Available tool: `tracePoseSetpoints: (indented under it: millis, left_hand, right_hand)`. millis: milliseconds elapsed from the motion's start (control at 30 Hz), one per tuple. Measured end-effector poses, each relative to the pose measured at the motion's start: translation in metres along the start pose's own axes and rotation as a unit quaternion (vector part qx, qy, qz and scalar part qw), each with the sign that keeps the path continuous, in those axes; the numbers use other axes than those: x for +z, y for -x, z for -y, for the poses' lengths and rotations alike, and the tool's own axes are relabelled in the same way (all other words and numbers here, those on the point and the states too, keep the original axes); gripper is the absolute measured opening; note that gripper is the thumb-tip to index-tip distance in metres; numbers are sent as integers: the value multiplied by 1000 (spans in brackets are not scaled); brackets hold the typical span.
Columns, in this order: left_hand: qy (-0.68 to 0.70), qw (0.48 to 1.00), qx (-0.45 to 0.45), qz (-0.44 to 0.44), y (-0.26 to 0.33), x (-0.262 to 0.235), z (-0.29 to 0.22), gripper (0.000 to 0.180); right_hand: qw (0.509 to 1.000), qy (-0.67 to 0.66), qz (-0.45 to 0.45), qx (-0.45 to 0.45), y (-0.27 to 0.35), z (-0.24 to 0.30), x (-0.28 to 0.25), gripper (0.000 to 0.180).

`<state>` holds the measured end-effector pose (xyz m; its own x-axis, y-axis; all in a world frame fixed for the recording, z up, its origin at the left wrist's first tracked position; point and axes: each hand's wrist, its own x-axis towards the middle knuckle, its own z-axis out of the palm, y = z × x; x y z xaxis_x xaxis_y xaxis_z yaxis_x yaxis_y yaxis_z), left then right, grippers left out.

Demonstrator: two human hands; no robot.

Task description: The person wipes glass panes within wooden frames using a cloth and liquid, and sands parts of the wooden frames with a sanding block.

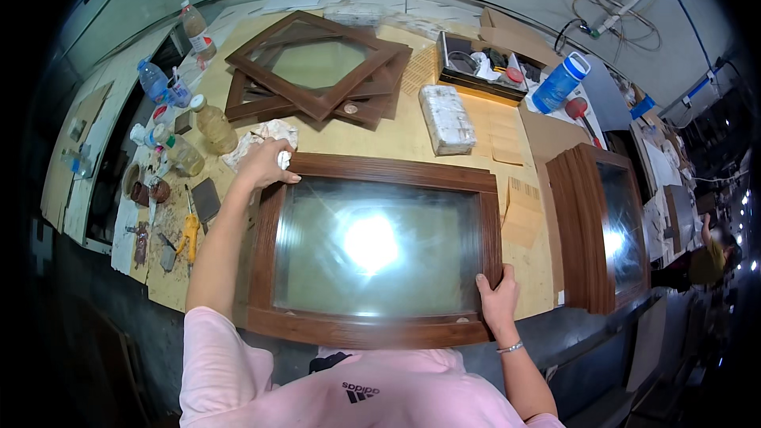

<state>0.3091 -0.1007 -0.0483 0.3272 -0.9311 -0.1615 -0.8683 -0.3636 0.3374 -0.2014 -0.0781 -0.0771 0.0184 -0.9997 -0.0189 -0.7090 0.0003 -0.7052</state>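
In front of me lies a glass panel in a dark brown wooden frame [380, 166], its near edge close to my body. A bright light reflects in the glass. My left hand [265, 168] is closed at the far left corner of the frame, with a small white wad [284, 160] showing between its fingers; it looks like cloth or paper. Just behind that hand lies a crumpled, stained white rag [273, 133]. My right hand [499, 299] grips the frame's right side near the near corner, thumb on top and fingers hidden beneath the edge.
Brown frames [297, 99] lie stacked askew at the back. More framed panels [583, 230] stand piled on the right. Bottles [212, 125] and yellow-handled pliers [189, 236] crowd the left. A wrapped white block [446, 120], an open box [483, 71] and a blue jug [561, 83] sit back right.
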Motion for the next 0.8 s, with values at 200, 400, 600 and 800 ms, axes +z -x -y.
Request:
tracePoseSetpoints:
  millis: [200, 400, 600, 800]
  left_hand:
    - [74, 993, 34, -89, 10, 10, 10, 54]
    - [244, 938, -21, -244, 102, 11, 47, 25]
    - [533, 800, 17, 275, 255, 11, -14, 18]
    - [517, 792, -25, 323, 277, 62, -71, 32]
  right_hand:
    - [1000, -21, -1, -1, -2, 1, -1, 45]
    - [999, 11, 44, 19, -19, 9, -6, 51]
    - [998, 26, -25, -52, -67, -16, 12, 54]
    - [997, 17, 74, 7, -92, -3, 4, 41]
